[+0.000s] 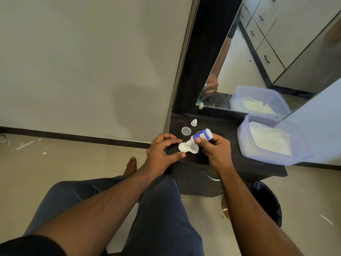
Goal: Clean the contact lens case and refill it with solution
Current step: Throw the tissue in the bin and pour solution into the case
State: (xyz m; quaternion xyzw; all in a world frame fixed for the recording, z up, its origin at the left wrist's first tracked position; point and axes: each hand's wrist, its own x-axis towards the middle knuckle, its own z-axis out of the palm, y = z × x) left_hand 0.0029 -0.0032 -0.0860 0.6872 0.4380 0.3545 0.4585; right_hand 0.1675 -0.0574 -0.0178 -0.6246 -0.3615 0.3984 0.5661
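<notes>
Contact lens case [188, 148] lies near the dresser top's [221, 126] front-left corner, long axis left-right. Right hand [215, 152] pinches the solution bottle [201, 136], nozzle pointing down-left into it. Left hand [162, 150], fingers spread, brackets it. 2 caps [186, 130] lie behind.

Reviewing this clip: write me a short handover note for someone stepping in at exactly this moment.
Right hand grips the solution bottle, tipped nozzle-down over the white lens case. Left hand steadies the case on the dark counter; thumb and fingers bracket it.
Bottle cap and a clear case lid lie behind, off.
Done: case open, filling apparently under way.
Left: finish filling the wells, close the case, recap the bottle.
</notes>
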